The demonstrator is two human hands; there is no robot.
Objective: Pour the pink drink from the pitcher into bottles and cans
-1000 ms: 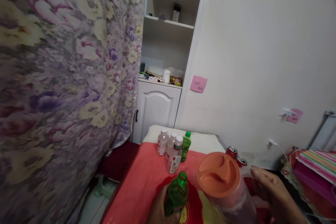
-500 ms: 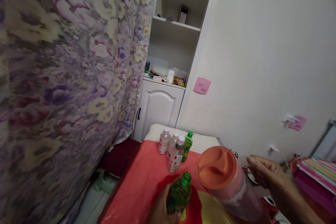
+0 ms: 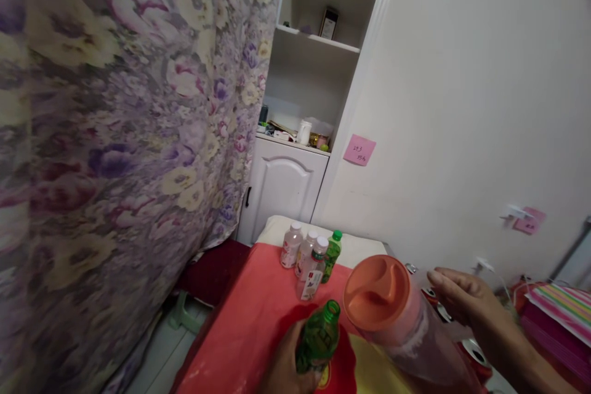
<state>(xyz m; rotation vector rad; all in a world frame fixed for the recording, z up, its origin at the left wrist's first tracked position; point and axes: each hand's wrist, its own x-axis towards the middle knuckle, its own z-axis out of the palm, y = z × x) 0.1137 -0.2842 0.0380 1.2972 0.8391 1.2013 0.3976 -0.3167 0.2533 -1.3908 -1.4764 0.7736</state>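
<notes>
My left hand (image 3: 284,362) is wrapped round an uncapped green bottle (image 3: 318,335) at the bottom of the view, standing on a red cloth-covered table (image 3: 252,326). Just to its right a clear pitcher with an orange lid (image 3: 376,292) leans toward me. My right hand (image 3: 464,298) is beside the pitcher's far side with its fingers curved at what looks like the pitcher's handle, though the grip itself is hidden. Farther back on the table stand three white-capped bottles (image 3: 307,255) and a small green bottle (image 3: 333,252).
A flowered curtain (image 3: 129,135) fills the left. Behind the table are a white cabinet (image 3: 281,181) and shelves with small items. Drink cans (image 3: 434,295) sit behind the pitcher. A pink note (image 3: 359,149) is on the wall. Striped pink things (image 3: 561,314) lie far right.
The view has swung a little to the left and up. The pitcher has tipped further toward me, and my right hand has risen slightly beside it. My left hand keeps the green bottle.
</notes>
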